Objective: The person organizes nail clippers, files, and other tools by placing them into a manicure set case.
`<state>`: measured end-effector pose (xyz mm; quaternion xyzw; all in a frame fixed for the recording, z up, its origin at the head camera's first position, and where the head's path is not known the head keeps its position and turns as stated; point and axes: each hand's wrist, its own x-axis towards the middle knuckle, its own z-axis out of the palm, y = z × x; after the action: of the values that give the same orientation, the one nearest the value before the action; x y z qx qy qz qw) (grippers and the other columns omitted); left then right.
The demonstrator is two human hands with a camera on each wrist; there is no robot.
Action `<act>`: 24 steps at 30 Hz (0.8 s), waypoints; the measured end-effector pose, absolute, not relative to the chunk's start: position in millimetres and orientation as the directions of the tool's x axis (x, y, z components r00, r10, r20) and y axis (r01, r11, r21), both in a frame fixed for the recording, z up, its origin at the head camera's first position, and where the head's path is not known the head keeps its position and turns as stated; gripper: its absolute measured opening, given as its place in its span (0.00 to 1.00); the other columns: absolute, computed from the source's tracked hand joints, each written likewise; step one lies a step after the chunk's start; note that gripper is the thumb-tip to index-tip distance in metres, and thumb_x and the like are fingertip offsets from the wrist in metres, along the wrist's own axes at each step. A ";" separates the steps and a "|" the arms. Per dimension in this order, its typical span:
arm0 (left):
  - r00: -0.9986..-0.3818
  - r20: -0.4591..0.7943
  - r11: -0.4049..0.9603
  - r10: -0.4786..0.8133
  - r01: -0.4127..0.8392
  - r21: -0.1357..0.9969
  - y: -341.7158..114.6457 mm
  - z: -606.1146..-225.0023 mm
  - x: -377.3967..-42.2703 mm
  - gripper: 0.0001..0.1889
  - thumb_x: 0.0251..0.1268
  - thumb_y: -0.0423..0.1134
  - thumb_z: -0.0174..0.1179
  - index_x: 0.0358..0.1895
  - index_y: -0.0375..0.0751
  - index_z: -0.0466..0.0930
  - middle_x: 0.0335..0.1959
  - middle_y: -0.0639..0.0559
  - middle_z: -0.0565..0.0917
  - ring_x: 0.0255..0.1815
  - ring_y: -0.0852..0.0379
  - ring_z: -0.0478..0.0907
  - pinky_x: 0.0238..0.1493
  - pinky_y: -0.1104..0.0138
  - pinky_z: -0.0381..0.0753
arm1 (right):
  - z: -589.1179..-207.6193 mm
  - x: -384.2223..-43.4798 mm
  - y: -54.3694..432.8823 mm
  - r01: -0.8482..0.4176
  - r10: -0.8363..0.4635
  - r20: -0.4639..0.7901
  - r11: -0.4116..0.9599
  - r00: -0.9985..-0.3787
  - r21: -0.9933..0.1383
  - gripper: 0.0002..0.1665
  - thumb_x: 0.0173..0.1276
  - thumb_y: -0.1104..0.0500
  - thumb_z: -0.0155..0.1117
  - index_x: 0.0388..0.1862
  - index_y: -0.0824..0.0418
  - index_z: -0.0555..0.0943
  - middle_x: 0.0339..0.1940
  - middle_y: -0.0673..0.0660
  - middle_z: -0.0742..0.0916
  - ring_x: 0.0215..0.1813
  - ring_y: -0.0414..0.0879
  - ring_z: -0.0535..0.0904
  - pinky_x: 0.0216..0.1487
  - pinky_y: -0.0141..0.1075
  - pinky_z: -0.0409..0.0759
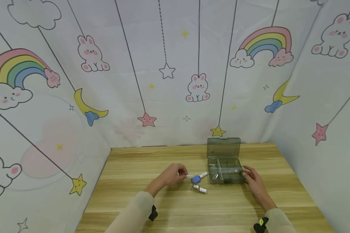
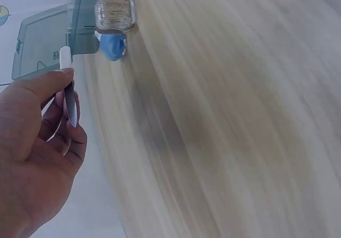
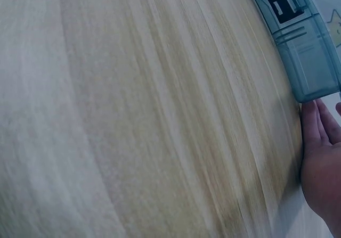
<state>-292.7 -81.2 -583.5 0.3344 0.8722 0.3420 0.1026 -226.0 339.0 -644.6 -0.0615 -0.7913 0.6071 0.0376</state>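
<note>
My left hand (image 1: 171, 175) pinches a nail file (image 2: 70, 104) between thumb and fingers. Its white handle points toward the box and its ridged metal blade lies back along the fingers. Just beyond it on the table lie a blue nail polish bottle (image 1: 196, 179) and a clear bottle with glittery brown contents (image 1: 195, 187), both white-capped and on their sides. My right hand (image 1: 255, 185) rests against the right side of a translucent grey-green divided box (image 1: 234, 178), fingers fairly straight in the right wrist view. The box's lid (image 1: 224, 148) stands raised.
A small shiny item (image 1: 215, 176) sits in the box's front left compartment; its kind is unclear. The wood-grain table (image 1: 192, 213) meets a patterned cloth backdrop (image 1: 175, 97) behind and at both sides.
</note>
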 end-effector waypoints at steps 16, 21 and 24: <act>-0.754 0.137 0.479 0.642 0.534 0.697 -30.7 -572.2 -303.0 0.03 0.75 0.36 0.68 0.44 0.42 0.87 0.37 0.59 0.85 0.37 0.67 0.78 0.42 0.72 0.81 | -647.0 -227.0 338.5 0.040 0.136 -0.006 0.253 -0.991 -0.967 0.31 0.88 0.55 0.52 0.82 0.66 0.63 0.72 0.75 0.75 0.54 0.25 0.75 0.52 0.27 0.80; -0.762 0.161 0.457 0.627 0.527 0.716 -11.0 -575.5 -306.3 0.02 0.75 0.36 0.68 0.44 0.41 0.87 0.37 0.58 0.85 0.37 0.68 0.78 0.42 0.73 0.81 | -646.7 -225.9 339.0 0.029 0.131 0.003 0.246 -0.991 -0.969 0.30 0.88 0.56 0.51 0.82 0.67 0.63 0.72 0.76 0.75 0.54 0.25 0.75 0.51 0.26 0.79; -0.776 0.177 0.446 0.605 0.515 0.732 -0.6 -576.3 -308.8 0.02 0.75 0.37 0.68 0.43 0.43 0.87 0.36 0.59 0.85 0.37 0.69 0.79 0.41 0.73 0.80 | -647.2 -225.7 339.6 0.028 0.132 0.005 0.247 -0.991 -0.969 0.31 0.88 0.56 0.51 0.82 0.67 0.63 0.72 0.75 0.75 0.54 0.24 0.74 0.51 0.26 0.79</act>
<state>-308.8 -0.6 -576.3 0.3300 0.8485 0.4099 0.0552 -225.7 339.6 -647.2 -0.0506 -0.7885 0.6114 0.0425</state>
